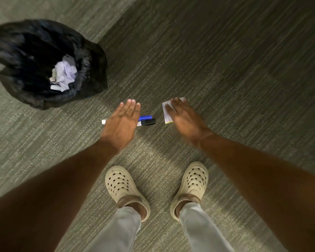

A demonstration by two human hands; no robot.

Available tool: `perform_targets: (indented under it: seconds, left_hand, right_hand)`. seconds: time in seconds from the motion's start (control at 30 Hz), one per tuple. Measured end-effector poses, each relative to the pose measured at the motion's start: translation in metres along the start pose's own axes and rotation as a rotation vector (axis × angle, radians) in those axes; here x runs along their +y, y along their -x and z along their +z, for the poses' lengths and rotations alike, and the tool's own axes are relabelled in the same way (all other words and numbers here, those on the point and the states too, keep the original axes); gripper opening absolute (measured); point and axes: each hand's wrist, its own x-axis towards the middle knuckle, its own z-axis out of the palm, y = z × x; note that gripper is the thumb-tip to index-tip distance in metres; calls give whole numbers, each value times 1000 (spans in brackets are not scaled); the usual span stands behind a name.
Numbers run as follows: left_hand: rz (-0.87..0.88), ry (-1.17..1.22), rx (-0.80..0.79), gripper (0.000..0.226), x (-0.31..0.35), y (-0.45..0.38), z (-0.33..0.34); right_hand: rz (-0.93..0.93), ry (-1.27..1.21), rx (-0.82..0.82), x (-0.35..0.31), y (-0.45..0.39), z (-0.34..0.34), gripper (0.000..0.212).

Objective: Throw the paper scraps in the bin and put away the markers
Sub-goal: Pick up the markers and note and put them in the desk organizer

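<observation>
Both grips flat, released: left hand (123, 122) over markers (147, 120), right hand (183, 116) over paper scrap (166, 113); striped carpet (225, 70) beneath.

No legible text anywhere.

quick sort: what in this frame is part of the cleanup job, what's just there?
Job:
- bin with black liner, crumpled paper inside
- blue-capped marker and black-capped marker on the carpet, partly under the left hand
- paper scrap on the carpet, partly under the right hand

Just there:
- carpet
- cream clogs
</observation>
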Motion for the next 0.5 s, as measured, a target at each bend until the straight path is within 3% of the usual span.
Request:
perform_targets:
  seconds: [0.27, 0.5]
  left_hand:
    - [32, 41, 103, 70, 5, 38, -129]
    - [51, 19, 277, 71, 7, 42, -235]
  right_hand:
    - [89, 29, 125, -3, 52, -125, 77]
    - [176, 14, 313, -6, 93, -213, 64]
